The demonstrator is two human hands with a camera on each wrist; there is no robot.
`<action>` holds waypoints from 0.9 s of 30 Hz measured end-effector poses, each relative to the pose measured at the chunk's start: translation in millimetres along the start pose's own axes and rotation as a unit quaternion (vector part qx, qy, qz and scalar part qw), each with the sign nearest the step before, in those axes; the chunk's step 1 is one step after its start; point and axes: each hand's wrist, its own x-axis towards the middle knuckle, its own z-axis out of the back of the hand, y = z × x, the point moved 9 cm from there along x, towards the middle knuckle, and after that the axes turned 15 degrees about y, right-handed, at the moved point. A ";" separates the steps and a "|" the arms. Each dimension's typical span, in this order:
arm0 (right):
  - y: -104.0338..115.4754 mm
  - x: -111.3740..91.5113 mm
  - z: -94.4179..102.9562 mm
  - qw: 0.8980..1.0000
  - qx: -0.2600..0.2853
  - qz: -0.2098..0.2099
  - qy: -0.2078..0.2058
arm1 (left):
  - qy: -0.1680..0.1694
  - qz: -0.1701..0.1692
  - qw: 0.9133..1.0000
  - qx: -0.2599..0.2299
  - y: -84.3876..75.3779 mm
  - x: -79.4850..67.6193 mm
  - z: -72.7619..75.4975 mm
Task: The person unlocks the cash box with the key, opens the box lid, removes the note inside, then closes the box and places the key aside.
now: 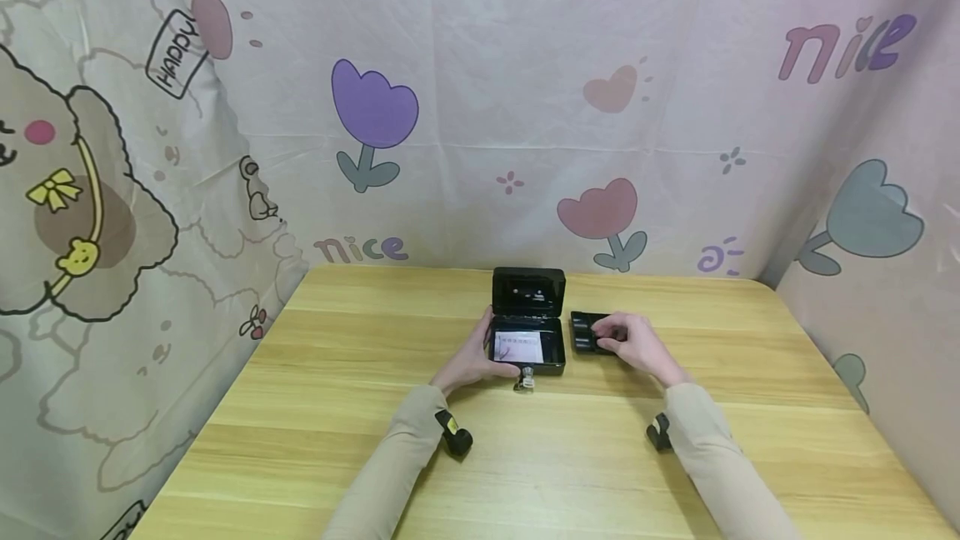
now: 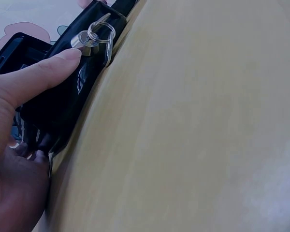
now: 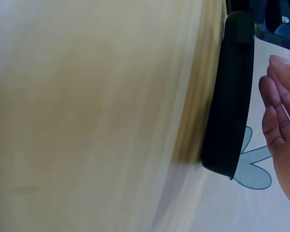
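Note:
In the head view a black metal cash box (image 1: 557, 348) stands on the table with its lid (image 1: 528, 292) raised. Inside its base lies a white printed slip (image 1: 519, 347). My left hand (image 1: 476, 361) grips the box at its left side; the thumb lies along the front, beside the lock with keys on a ring (image 2: 102, 36). To the right of the box is a black compartment tray (image 1: 581, 332). Over this tray is my right hand (image 1: 636, 345), fingers bent and nothing visible between them. In the right wrist view the hand appears apart from the tray's side (image 3: 229, 96).
The wooden table (image 1: 337, 407) extends around the box and tray. Behind it hangs a printed cloth (image 1: 480, 107) with flowers and lettering, and more cloth closes off both sides. Each wrist carries a small black camera, such as the left one (image 1: 454, 437).

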 end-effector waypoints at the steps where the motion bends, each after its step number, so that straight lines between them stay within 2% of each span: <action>1: 0.8 -0.2 -0.7 1.000 0.003 -0.002 0.002 | 0.000 0.001 1.000 -0.001 0.6 -0.1 0.1; 9: 13.6 -1.5 -5.8 0.999 0.030 -0.011 0.015 | 0.001 -0.002 1.000 -0.008 2.3 0.8 -0.1; 16: 30.2 1.6 -13.7 0.999 0.041 0.012 0.012 | 0.003 -0.006 1.000 -0.008 2.2 1.5 0.1; 22: 43.1 5.4 -23.6 0.998 0.053 0.026 0.037 | 0.001 -0.008 1.000 -0.002 2.1 1.5 0.5; 27: 50.8 8.1 -30.2 0.996 0.070 0.019 0.055 | -0.002 -0.007 1.000 0.005 1.9 1.6 0.9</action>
